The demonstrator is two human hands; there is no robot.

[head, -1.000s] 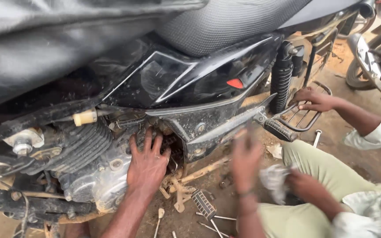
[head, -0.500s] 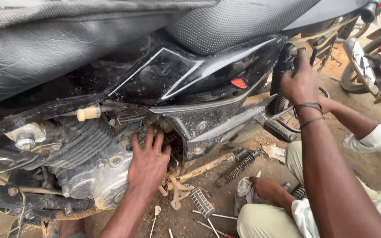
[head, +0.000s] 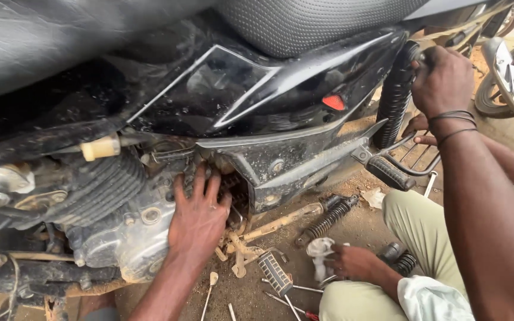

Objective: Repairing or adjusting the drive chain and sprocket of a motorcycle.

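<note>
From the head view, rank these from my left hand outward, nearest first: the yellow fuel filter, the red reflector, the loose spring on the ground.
From the left hand:
1. Yellow fuel filter, up and left, above the engine.
2. Loose spring, on the ground to the right.
3. Red reflector, up right on the black panel.

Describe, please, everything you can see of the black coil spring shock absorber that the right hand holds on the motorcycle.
The shock absorber is a black coil spring unit, apparently metal and dusty. It stands nearly upright, leaning slightly, beside the glossy black side panel at the rear of the motorcycle. The right hand closes around its upper end, hiding the top mount. Its lower end disappears behind the passenger footrest. A second, loose spring shock lies on the dirt below, apart from it.
</note>
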